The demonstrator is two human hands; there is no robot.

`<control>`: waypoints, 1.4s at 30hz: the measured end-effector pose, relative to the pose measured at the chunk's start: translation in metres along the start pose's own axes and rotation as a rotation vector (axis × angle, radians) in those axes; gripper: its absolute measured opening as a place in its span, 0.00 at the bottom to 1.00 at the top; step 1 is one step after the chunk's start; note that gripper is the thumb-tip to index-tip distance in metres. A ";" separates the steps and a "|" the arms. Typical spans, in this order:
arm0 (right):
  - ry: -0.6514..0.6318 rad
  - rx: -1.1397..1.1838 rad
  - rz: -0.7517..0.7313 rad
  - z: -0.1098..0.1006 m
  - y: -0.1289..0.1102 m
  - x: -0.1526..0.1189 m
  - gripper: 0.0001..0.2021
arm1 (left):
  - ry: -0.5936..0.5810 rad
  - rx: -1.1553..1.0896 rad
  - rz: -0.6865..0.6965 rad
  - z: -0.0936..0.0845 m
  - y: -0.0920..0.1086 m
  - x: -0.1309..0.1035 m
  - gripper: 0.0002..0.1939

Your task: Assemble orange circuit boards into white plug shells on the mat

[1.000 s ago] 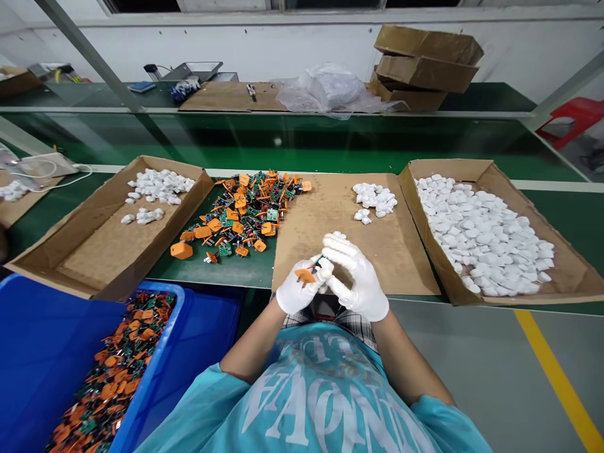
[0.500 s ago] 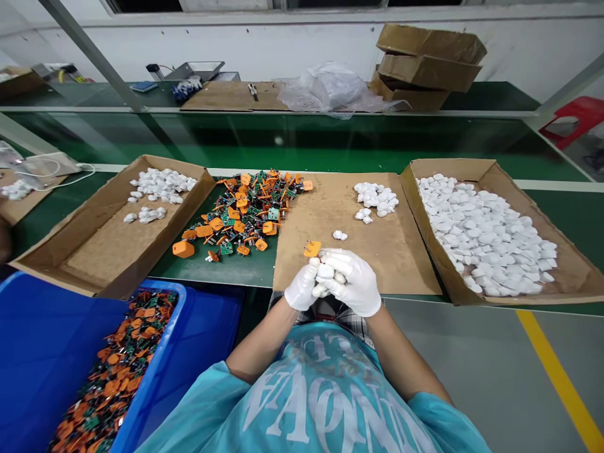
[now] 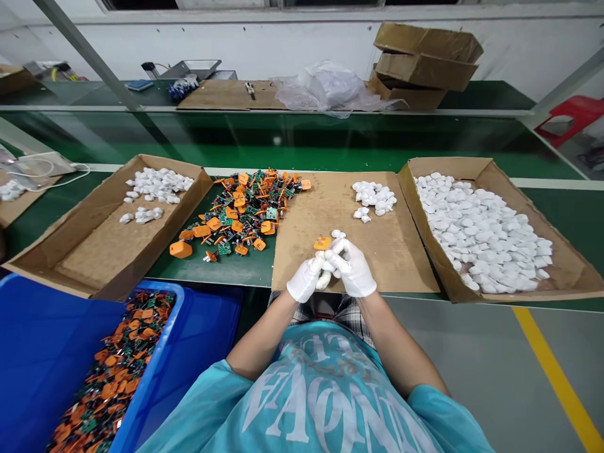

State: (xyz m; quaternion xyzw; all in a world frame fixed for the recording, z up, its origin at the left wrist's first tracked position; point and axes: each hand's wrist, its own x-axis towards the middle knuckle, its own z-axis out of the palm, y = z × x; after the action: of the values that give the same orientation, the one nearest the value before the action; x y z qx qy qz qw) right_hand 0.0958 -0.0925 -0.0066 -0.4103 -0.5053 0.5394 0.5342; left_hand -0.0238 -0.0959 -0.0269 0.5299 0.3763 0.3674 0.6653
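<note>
Both hands wear white gloves and meet over the front edge of the cardboard sheet (image 3: 302, 207). My left hand (image 3: 306, 277) is closed, and an orange plug piece (image 3: 323, 243) sticks out beyond its fingertips. My right hand (image 3: 353, 267) bends in from the other side, thumb and forefinger pinched close to the left fingers. White on white hides what the right fingers hold. Just beyond the fingertips lies a small white plastic piece (image 3: 338, 234). Farther back on the sheet is a small heap of white plastic pieces (image 3: 375, 196).
Orange plug pieces with green circuit boards (image 3: 250, 211) are heaped left of the sheet. A cardboard tray (image 3: 94, 258) with some white pieces stands left; another tray (image 3: 573, 264), fuller, stands right. A blue bin (image 3: 160, 352) with more plug pieces is below left.
The orange plug piece has shifted slightly right and away from me. My right hand has turned, its thumb and forefinger now pinched. The white block seen between the hands no longer shows clearly.
</note>
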 end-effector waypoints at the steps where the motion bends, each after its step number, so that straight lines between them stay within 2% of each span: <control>1: 0.013 -0.005 -0.002 -0.001 0.003 0.004 0.24 | 0.008 -0.002 -0.016 0.000 0.001 0.002 0.38; 4: 0.027 -0.020 0.022 -0.004 0.011 0.010 0.23 | 0.031 0.015 -0.043 0.001 0.006 0.007 0.38; 9: 0.120 -0.044 0.044 -0.004 0.016 0.008 0.21 | 0.053 0.045 -0.100 0.003 0.010 0.008 0.36; 17: 0.010 0.070 0.060 -0.008 0.017 0.006 0.15 | 0.055 0.124 -0.093 0.002 0.006 0.006 0.37; 19: 0.019 0.042 0.037 -0.008 0.019 0.005 0.14 | 0.067 0.094 -0.082 0.002 0.003 0.006 0.37; 22: 0.086 -0.096 -0.049 -0.007 0.021 0.002 0.10 | 0.088 -0.006 -0.099 0.002 0.000 0.009 0.37; 26: 0.045 -0.451 -0.195 -0.007 0.026 -0.004 0.11 | 0.110 -0.223 -0.174 0.001 0.002 0.012 0.38; 30: 0.015 -0.618 -0.304 -0.008 0.032 -0.007 0.13 | 0.031 -0.340 -0.155 -0.004 0.003 0.009 0.40; 34: -0.020 -0.524 -0.361 -0.008 0.027 -0.007 0.15 | -0.053 -0.371 -0.111 -0.007 0.002 0.005 0.34; 37: -0.016 -0.443 -0.381 -0.008 0.019 -0.008 0.14 | -0.035 -0.429 -0.091 -0.007 0.003 0.002 0.33; 42: 0.016 -0.347 -0.400 -0.009 0.016 -0.008 0.09 | -0.047 -0.280 -0.040 -0.004 0.007 -0.001 0.36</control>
State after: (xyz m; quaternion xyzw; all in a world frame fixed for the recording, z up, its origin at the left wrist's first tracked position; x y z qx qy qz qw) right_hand 0.1025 -0.0978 -0.0240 -0.3920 -0.6572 0.3252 0.5556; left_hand -0.0283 -0.0936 -0.0202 0.4327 0.3162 0.3903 0.7486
